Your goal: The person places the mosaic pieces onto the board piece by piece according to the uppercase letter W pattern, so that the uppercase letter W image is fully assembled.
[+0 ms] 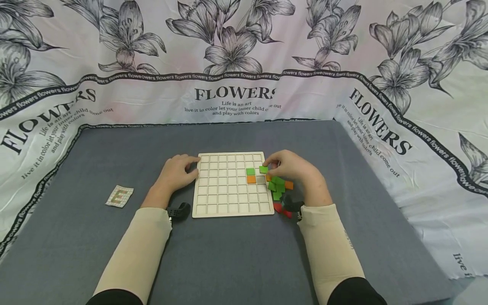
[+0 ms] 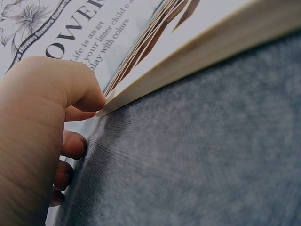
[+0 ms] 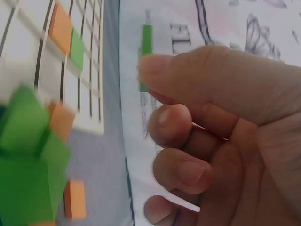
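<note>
A pale wooden grid board (image 1: 225, 198) lies on the grey cloth. One green tile (image 1: 250, 171) and one orange tile (image 1: 251, 179) sit in neighbouring cells towards its right side. My left hand (image 1: 176, 173) holds the board's left edge near the far corner with thumb and forefinger; in the left wrist view the bent fingertips are right at the rim. Between thumb and fingertip, my right hand (image 1: 290, 166) pinches a green square tile (image 3: 147, 40) over the board's right edge. The other right fingers are curled below it.
Beside the board's right edge is a loose pile of green tiles (image 1: 277, 186), with orange tiles (image 1: 289, 185) and red pieces (image 1: 283, 210) next to it. A small patterned card (image 1: 120, 196) lies far left. Flower-printed fabric (image 1: 232, 99) borders the table's back.
</note>
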Available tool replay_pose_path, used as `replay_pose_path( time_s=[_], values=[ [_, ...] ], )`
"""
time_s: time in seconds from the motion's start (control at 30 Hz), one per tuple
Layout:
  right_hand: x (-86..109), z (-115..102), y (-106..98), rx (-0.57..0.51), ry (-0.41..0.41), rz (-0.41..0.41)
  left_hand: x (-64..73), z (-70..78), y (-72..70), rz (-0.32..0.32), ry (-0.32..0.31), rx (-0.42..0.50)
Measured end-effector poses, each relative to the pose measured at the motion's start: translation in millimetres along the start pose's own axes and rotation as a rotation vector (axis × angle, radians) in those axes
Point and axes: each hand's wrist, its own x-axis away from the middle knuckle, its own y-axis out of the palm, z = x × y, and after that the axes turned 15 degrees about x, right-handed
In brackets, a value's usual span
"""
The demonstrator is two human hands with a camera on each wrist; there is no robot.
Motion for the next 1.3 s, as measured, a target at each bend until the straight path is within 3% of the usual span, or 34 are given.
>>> replay_pose_path(
  time_s=[0.27, 0.5, 0.7, 0.87, 0.97, 1.13, 1.3],
  values=[
    [-4.5, -24.8, 12.8, 0.068, -0.021, -0.176, -0.8, -3.5, -0.3, 0.001, 0.032, 0.019],
    [-9.0, -37.2, 23.1, 0.192, -0.001, -0.205, -1.7, -2.9, -2.9, 0.001, 0.039, 0.032],
    [-5.6, -44.5, 35.3, 0.342, 0.019, -0.132, -0.4, -3.2, -1.7, 0.005, 0.051, 0.042],
    [1.4, -46.4, 44.7, 0.486, -0.013, 0.017, 0.2, -3.5, -1.2, 0.000, 0.042, 0.034],
    [6.1, -41.0, 50.4, 0.483, -0.048, 0.064, -0.6, -1.8, -0.5, -0.001, 0.039, 0.037],
    [16.8, -27.3, 52.0, 0.347, -0.070, 0.008, -2.2, -3.3, 0.4, -0.012, 0.046, 0.038],
    [32.9, -14.8, 37.9, 0.307, -0.050, -0.001, -0.9, -6.0, 0.4, 0.012, 0.059, 0.039]
  ],
)
